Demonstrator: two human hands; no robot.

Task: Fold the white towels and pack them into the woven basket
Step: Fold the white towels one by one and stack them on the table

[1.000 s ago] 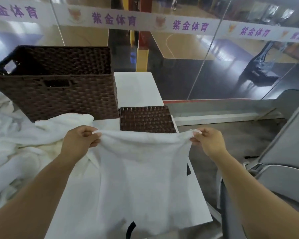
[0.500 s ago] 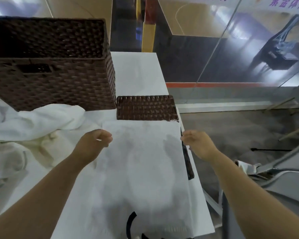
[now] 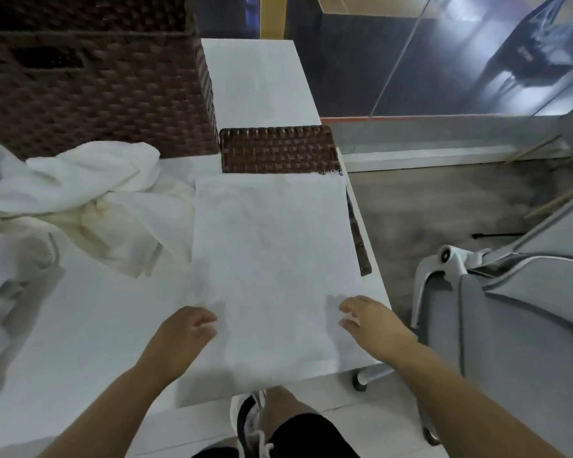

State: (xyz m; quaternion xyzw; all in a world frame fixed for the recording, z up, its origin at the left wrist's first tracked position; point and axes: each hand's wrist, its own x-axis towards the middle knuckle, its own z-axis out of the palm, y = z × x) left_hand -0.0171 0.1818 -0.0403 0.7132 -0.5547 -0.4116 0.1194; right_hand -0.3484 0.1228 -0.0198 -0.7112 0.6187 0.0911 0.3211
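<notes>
towel: white towel (image 3: 272,266) lies flat on the white table (image 3: 90,328), spread as one long rectangle running from the woven lid toward me; near edge hangs just over the table's front edge; far right corner frayed.
my left hand: my left hand (image 3: 182,338) sits at the towel's near left edge, fingers loosely bent, fingertips (image 3: 204,325) touching the cloth; not pinching anything that I can see.
my right hand: my right hand (image 3: 374,325) at the towel's near right edge, fingers relaxed and slightly spread, tips on or just above the cloth; can't tell if it presses down; holds nothing.
basket: big brown woven basket (image 3: 93,94) at the far left of the table, handle slot facing me; inside not visible from here.
lid: small flat woven lid (image 3: 278,150) just right of the basket, its near part under the towel's far edge; a strip of it shows along the towel's right side.
pile: loose heap of white towels (image 3: 67,200) left of the flat towel, against the basket front, unfolded.
chair: grey chair (image 3: 510,309) right of the table.
below: my shoe (image 3: 248,421) under the table's front edge.
</notes>
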